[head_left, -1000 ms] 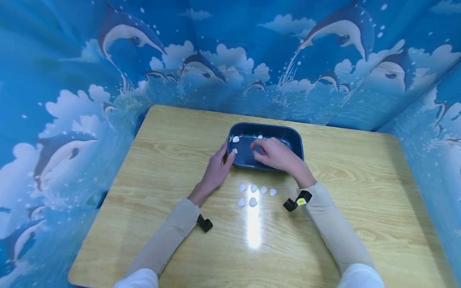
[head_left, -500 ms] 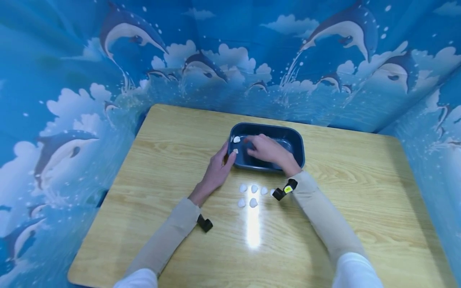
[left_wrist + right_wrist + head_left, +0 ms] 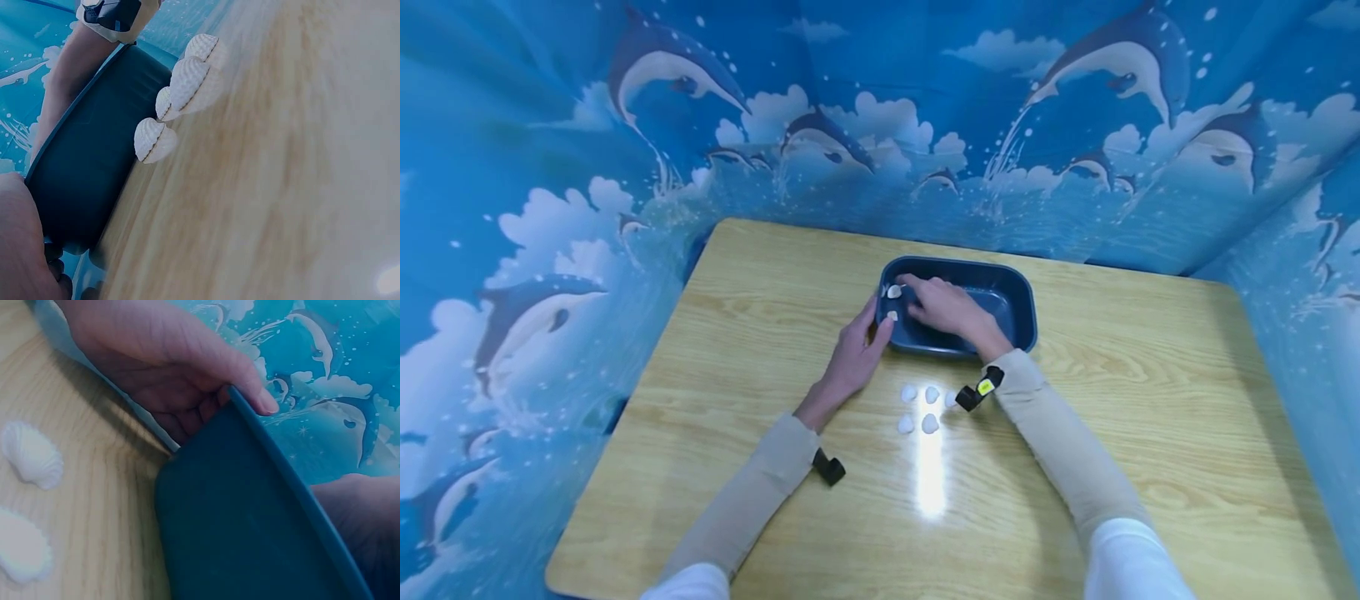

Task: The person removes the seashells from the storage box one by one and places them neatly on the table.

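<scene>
A dark blue rectangular plastic basin [image 3: 1007, 343] sits toward the back of the table. My left hand [image 3: 852, 354] grips its left end, thumb over the rim and the other fingers curled against the outside wall, as the right wrist view also shows. Reaching inside, my right hand [image 3: 946, 307] has its index finger stretched past a white seashell [image 3: 894, 292] at the left end, with the thumb apart; whether it touches the shell is unclear. A smaller pale piece [image 3: 892, 316] lies by my left thumb. In the right wrist view the basin wall hides most of my right hand [image 3: 362, 503].
Several white ribbed seashells [image 3: 930, 423] lie in two rows on the wooden table [image 3: 737, 333], just in front of the basin; my right wrist camera [image 3: 979, 390] covers part of the nearer right end. A blue dolphin-print curtain [image 3: 880, 125] surrounds the table.
Inside the basin my right hand has moved left, from the middle to the shell at the left end. My left hand keeps its grip on the basin.
</scene>
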Action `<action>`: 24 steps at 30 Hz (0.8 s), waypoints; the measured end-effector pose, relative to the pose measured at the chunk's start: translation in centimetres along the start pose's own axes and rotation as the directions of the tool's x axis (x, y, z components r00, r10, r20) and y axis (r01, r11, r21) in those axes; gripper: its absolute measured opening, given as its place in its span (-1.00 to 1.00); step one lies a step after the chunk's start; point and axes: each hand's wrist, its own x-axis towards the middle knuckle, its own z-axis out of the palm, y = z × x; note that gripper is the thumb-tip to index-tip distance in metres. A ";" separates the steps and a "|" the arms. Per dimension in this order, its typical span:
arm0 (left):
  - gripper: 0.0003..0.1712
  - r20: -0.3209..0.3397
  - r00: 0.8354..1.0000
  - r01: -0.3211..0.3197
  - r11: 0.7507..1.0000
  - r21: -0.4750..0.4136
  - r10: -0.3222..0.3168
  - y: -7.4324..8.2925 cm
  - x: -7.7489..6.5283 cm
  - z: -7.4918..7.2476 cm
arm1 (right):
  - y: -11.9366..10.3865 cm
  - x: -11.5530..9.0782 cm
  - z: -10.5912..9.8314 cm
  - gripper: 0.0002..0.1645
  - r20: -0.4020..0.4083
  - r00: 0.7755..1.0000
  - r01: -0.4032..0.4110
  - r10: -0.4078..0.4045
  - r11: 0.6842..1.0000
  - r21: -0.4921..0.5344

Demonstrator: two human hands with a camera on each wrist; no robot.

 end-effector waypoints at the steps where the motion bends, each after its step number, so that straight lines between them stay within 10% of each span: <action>1: -0.31 -0.002 1.000 -0.006 1.000 0.002 0.006 0.0 0.0 0.0 | -0.1 0.0 0.1 -0.35 0.005 1.000 -0.004 0.004 1.000 -0.004; 24: -0.27 -0.007 0.998 -0.060 0.998 -0.017 0.060 -0.3 0.0 -0.1 | -0.2 0.5 0.8 -0.65 -0.077 0.997 -0.029 0.024 0.998 -0.057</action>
